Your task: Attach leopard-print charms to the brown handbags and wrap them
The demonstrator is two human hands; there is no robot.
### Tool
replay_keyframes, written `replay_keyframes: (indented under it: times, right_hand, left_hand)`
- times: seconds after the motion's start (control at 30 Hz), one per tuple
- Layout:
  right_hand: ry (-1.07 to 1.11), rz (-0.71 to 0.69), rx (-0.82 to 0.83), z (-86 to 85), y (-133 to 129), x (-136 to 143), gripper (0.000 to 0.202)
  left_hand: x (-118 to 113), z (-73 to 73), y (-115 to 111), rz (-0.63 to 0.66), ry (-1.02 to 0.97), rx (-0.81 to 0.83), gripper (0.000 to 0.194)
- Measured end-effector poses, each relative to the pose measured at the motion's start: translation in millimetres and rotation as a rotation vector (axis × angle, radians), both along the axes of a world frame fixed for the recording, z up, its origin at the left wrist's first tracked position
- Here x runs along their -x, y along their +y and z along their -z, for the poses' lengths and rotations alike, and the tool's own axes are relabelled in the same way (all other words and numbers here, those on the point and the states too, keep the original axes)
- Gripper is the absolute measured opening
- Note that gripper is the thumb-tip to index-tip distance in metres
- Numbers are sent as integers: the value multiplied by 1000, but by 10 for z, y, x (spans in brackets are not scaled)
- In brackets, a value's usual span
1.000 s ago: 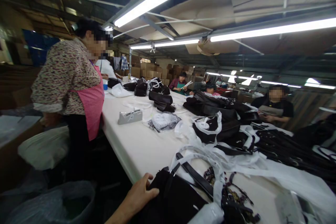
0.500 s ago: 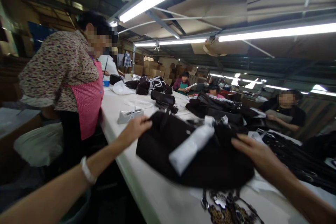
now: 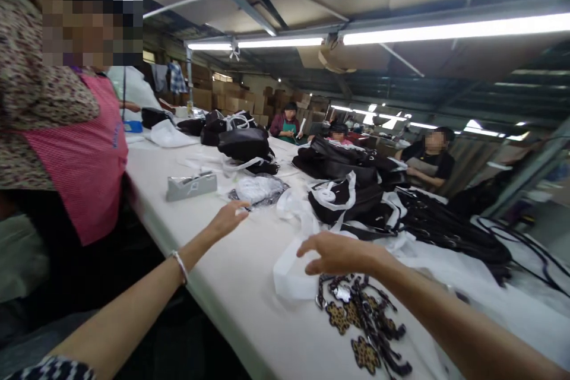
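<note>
My left hand (image 3: 229,218) is over the white tabletop, holding nothing, its fingers loosely apart. Just beyond its fingertips lies a clear plastic bag with white stuffing (image 3: 257,189). Farther right, my right hand (image 3: 336,252) hovers above a white sheet (image 3: 296,270), fingers bent and apart, with nothing in them. Leopard-print flower charms with dark braided cords (image 3: 367,329) lie below my right hand and forearm. Beyond that hand is a black bag with white wrapping on its straps (image 3: 341,199). A grey box-like holder (image 3: 192,186) stands left of the plastic bag.
At the left edge stands a person in a pink apron (image 3: 84,154), close to the table (image 3: 240,285). More black bags (image 3: 243,143) are heaped along the far side, with dark straps (image 3: 449,231) at right. Several people sit beyond the table, under low tube lights (image 3: 458,29).
The black bag that was between my hands is out of both, and my hands are apart and empty. My view has shifted, bringing the person in the apron nearer the left edge.
</note>
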State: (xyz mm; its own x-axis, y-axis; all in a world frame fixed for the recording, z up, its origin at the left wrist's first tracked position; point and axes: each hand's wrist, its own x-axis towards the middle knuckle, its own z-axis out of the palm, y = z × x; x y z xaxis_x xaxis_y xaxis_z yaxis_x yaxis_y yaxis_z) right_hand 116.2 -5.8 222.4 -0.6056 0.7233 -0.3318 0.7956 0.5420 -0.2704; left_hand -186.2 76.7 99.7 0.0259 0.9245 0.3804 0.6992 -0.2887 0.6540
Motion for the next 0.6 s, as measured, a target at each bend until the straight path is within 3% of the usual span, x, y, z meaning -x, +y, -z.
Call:
replay_keyframes:
  times: [0.07, 0.13, 0.3, 0.43, 0.6]
  right_hand:
    - [-74, 56, 73, 246, -22, -276, 44]
    - [-70, 99, 97, 377, -15, -509, 42]
    - [-58, 207, 107, 584, 73, -950, 36]
    - [-3, 308, 148, 826, 197, -1238, 38]
    - [420, 669, 243, 1125, 477, -1516, 20]
  left_hand:
    - [-268, 386, -104, 77, 14, 45, 36]
    - [-510, 617, -164, 146, 24, 68, 37]
    - [-962, 975, -96, 269, 149, 96, 48]
    - [-1176, 1313, -47, 275, 248, 121, 50]
    - [-1256, 1665, -134, 249, 359, 1, 41]
